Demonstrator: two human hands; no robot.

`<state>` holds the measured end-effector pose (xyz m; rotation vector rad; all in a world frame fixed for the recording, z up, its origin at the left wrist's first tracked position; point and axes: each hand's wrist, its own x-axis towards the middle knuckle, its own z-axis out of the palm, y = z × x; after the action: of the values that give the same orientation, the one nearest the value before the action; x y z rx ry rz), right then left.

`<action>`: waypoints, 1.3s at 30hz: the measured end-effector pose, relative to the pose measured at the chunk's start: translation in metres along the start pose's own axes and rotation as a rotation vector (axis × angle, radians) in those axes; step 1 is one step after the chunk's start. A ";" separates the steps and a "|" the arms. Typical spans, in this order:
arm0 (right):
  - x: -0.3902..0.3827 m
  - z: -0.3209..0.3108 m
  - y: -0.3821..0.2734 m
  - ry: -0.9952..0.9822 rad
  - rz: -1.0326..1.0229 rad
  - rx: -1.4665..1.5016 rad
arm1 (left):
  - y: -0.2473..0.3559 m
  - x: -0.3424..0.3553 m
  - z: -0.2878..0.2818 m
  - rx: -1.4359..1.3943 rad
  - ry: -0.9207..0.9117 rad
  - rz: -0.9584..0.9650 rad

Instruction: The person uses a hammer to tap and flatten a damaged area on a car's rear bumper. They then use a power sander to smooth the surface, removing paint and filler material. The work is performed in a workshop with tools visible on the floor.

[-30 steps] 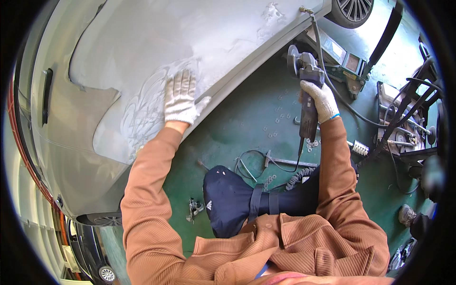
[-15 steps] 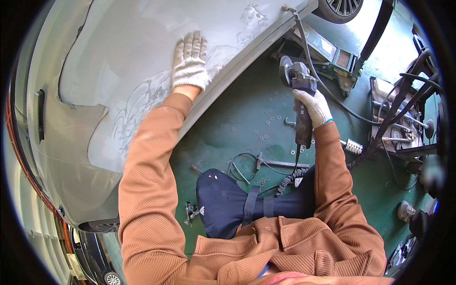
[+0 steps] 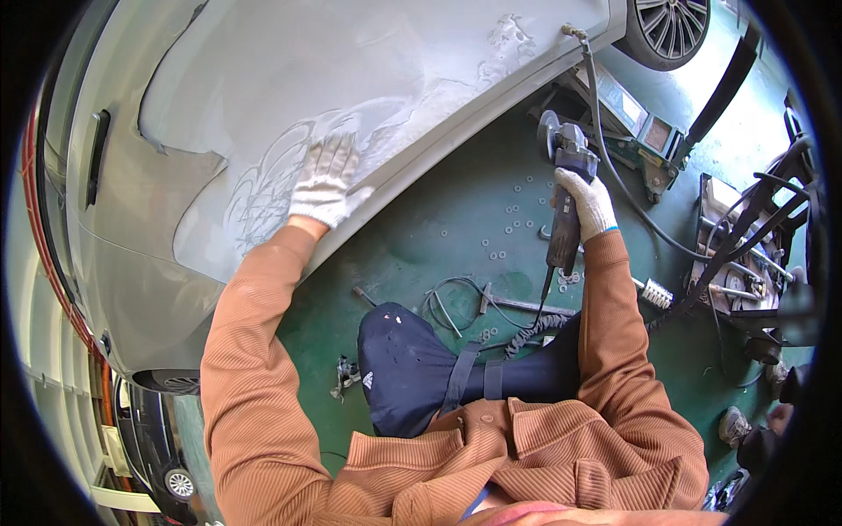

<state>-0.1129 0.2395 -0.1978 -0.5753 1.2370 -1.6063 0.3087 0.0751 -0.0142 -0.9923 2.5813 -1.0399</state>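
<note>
My left hand (image 3: pixel 326 182), in a white knit glove, lies with fingers stretched out on a grey car's side panel (image 3: pixel 263 79). Around its fingers the surface is scuffed with pale swirl marks (image 3: pixel 263 188). My right hand (image 3: pixel 589 203), gloved as well, is wrapped round the body of a black angle grinder (image 3: pixel 566 230). The grinder points away from me, its disc (image 3: pixel 548 134) at the far end, held over the floor and apart from the car. Whether the disc is spinning I cannot tell.
A hose with a metal end (image 3: pixel 574 32) touches the panel's lower edge. Beyond it stand a green floor jack (image 3: pixel 645 145) and a tool cart (image 3: pixel 732 237). Several washers (image 3: pixel 510 210), a T-shaped bar (image 3: pixel 526 306) and cables lie on the green floor. Another person's shoe (image 3: pixel 733 427) shows at right.
My left hand has moved across the panel, nearer to me and leftward, onto the swirl marks. The view has shifted slightly. My right hand keeps hold of the angle grinder.
</note>
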 end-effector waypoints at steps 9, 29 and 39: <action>-0.037 0.058 -0.016 -0.069 -0.057 -0.239 | 0.083 0.024 0.025 -0.137 0.044 0.057; -0.100 0.248 -0.074 0.026 -0.397 -1.341 | -0.182 -0.088 -0.042 0.050 0.858 -0.487; -0.106 0.262 -0.091 0.052 -0.440 -1.336 | -0.186 -0.092 -0.041 0.027 0.885 -0.481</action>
<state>0.1059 0.2180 0.0009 -1.7051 2.2658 -0.8869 0.4587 0.0582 0.1341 -1.4333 3.0016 -2.0083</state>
